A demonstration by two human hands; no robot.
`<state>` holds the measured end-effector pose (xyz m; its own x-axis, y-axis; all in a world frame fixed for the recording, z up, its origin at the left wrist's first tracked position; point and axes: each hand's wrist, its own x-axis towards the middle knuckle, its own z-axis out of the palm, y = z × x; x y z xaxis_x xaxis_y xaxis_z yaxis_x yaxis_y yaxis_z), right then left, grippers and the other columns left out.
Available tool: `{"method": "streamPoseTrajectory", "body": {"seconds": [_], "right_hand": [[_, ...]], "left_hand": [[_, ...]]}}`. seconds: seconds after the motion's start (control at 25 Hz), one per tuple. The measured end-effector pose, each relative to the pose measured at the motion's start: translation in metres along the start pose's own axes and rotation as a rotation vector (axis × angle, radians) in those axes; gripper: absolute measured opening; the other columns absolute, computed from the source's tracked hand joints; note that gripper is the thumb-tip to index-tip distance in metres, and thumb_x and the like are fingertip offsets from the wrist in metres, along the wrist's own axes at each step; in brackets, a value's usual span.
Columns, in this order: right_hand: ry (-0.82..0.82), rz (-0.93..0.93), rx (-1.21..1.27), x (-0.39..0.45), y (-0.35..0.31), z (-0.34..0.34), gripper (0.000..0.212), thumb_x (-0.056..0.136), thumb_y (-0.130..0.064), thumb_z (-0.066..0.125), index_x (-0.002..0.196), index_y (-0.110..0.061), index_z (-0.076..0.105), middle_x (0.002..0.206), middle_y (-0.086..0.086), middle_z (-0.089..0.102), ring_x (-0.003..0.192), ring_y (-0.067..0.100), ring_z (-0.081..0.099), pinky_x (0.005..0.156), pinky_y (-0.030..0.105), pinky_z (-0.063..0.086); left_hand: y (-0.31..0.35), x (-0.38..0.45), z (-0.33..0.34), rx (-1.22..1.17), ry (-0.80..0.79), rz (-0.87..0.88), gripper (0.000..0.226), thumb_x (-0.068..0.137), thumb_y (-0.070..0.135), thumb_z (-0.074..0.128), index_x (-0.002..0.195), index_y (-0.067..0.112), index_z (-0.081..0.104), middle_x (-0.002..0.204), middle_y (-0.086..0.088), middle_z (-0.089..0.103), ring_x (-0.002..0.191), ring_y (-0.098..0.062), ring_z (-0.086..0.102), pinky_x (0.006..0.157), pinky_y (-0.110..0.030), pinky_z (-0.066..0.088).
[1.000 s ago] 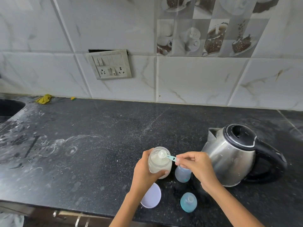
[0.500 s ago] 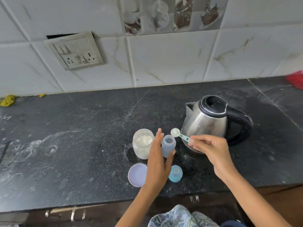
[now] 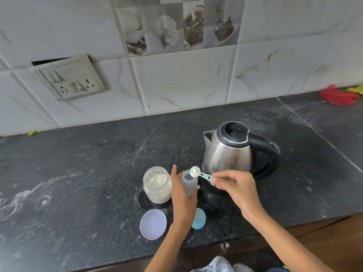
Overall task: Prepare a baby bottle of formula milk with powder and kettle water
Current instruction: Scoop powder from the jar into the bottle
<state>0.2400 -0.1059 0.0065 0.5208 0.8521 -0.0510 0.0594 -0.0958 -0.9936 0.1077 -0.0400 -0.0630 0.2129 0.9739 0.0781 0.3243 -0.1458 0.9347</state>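
While your left hand [image 3: 183,195] wraps round the open baby bottle [image 3: 189,180] and steadies it upright on the counter [image 3: 82,173], your right hand [image 3: 233,185] pinches the handle of the scoop [image 3: 200,173] and holds its bowl, heaped with white powder, at the bottle's rim. From the head view, the only 1 you have, the bottle stands near the front edge of the counter, between the powder jar [image 3: 158,185] and the kettle [image 3: 233,150].

Judging by how things lie, you are early in the job. The jar is open, with its lid [image 3: 153,224] flat on the counter by the front edge, and the bottle's blue cap [image 3: 200,218] lies off beside your left wrist. This scoop is not yet tipped in. I cannot tell how much powder, if any, sits in the bottle. The kettle stands untouched with its lid shut, so the water, the capping and the mixing are all left to do.
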Motion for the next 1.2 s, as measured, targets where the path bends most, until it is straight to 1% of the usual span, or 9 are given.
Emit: {"method": "streamPoseTrajectory", "body": {"seconds": [0.12,0.2,0.36,0.56,0.72,0.84,1.0,1.08,1.2], "right_hand": [[-0.002,-0.019,-0.021,0.003,0.001,-0.003,0.016,0.078,0.001,0.077,0.081,-0.015,0.078,0.073,0.003,0.078,0.073,0.017,0.075,0.066,0.022,0.060],[-0.007,-0.038,-0.046,0.004,0.000,-0.005,0.017,0.078,0.000,0.077,0.080,-0.017,0.078,0.072,0.001,0.078,0.072,0.015,0.075,0.065,0.020,0.059],[-0.020,-0.082,-0.099,0.008,-0.002,-0.007,0.018,0.077,-0.001,0.078,0.080,-0.018,0.078,0.070,-0.004,0.077,0.071,0.009,0.074,0.064,0.015,0.057],[-0.015,-0.301,-0.416,0.013,0.001,-0.007,0.016,0.078,-0.002,0.078,0.087,-0.014,0.080,0.076,-0.010,0.074,0.073,0.002,0.070,0.065,0.013,0.057],[-0.026,-0.491,-0.543,0.015,0.002,0.001,0.018,0.077,0.000,0.078,0.090,-0.013,0.080,0.079,-0.002,0.076,0.069,0.009,0.070,0.065,0.029,0.061],[-0.087,-0.706,-0.726,0.016,0.002,-0.002,0.025,0.072,0.004,0.081,0.092,-0.011,0.080,0.083,0.002,0.079,0.072,0.014,0.074,0.062,0.033,0.062],[-0.154,-0.887,-0.828,0.013,0.008,-0.010,0.038,0.060,0.006,0.088,0.094,-0.008,0.079,0.095,0.003,0.078,0.082,0.014,0.075,0.069,0.029,0.063],[-0.171,-0.908,-0.822,0.016,0.011,-0.013,0.038,0.060,0.006,0.089,0.094,-0.008,0.079,0.094,0.003,0.078,0.082,0.013,0.075,0.068,0.029,0.063],[-0.193,-0.897,-0.812,0.021,0.009,-0.016,0.033,0.063,0.006,0.087,0.091,-0.009,0.080,0.092,0.001,0.079,0.080,0.012,0.075,0.065,0.029,0.063]], "left_hand": [[0.004,0.008,-0.003,-0.002,-0.011,0.026,0.096,0.078,-0.001,0.070,0.146,0.021,0.005,0.112,0.030,0.050,0.102,0.016,0.049,0.086,-0.003,0.036],[0.007,0.011,-0.004,0.014,-0.018,0.051,0.096,0.077,-0.001,0.071,0.147,0.017,0.007,0.110,0.032,0.049,0.099,0.019,0.049,0.081,0.001,0.035],[0.010,0.012,-0.005,0.057,-0.027,0.077,0.097,0.078,0.000,0.070,0.147,0.022,0.006,0.114,0.029,0.047,0.103,0.006,0.050,0.085,-0.002,0.036],[0.011,0.011,-0.006,0.153,-0.044,0.131,0.097,0.079,0.002,0.069,0.147,0.025,0.003,0.127,0.010,0.052,0.111,-0.008,0.053,0.091,-0.024,0.044],[0.013,0.009,-0.003,0.174,-0.068,0.137,0.096,0.078,0.003,0.071,0.147,0.020,0.006,0.121,0.015,0.052,0.093,0.004,0.055,0.077,-0.009,0.041],[0.013,0.009,-0.003,0.146,-0.074,0.120,0.095,0.075,0.003,0.074,0.146,0.012,0.010,0.116,0.016,0.055,0.085,0.007,0.055,0.073,0.000,0.038],[0.017,0.011,-0.002,0.140,-0.093,0.135,0.096,0.073,0.006,0.077,0.145,0.009,0.013,0.112,0.019,0.056,0.093,-0.003,0.058,0.075,-0.002,0.040],[0.017,0.013,-0.001,0.149,-0.104,0.154,0.095,0.073,0.007,0.078,0.143,0.008,0.015,0.113,0.014,0.059,0.094,-0.007,0.061,0.075,-0.004,0.041],[0.015,0.015,-0.001,0.152,-0.120,0.160,0.093,0.071,0.006,0.078,0.142,0.009,0.018,0.108,0.019,0.058,0.092,-0.005,0.061,0.075,-0.004,0.041]]}}
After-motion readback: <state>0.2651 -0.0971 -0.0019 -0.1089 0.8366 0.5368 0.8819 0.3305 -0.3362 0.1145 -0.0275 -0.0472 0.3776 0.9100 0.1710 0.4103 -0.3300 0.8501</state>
